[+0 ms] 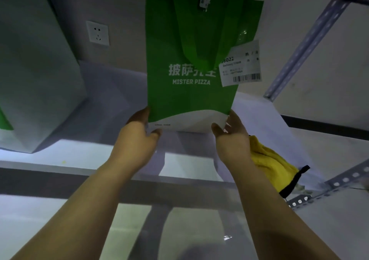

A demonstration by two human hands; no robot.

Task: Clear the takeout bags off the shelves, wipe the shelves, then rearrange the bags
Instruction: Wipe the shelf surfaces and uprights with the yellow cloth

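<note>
A green and white takeout bag (189, 92) marked MISTER PIZZA stands upright on the white shelf (111, 92), with a receipt label (241, 66) stuck to its right side. My left hand (137, 134) grips the bag's lower left corner, thumb on the front. My right hand (231, 134) holds the lower right corner the same way. A yellow cloth with black trim (273, 166) lies on the shelf just right of my right wrist.
A large grey-white bag (38, 76) stands at the left of the shelf. A wall socket (98, 33) sits behind. A perforated metal upright (305, 48) and front rail (339, 182) frame the right side. Lower shelves (60, 210) show below.
</note>
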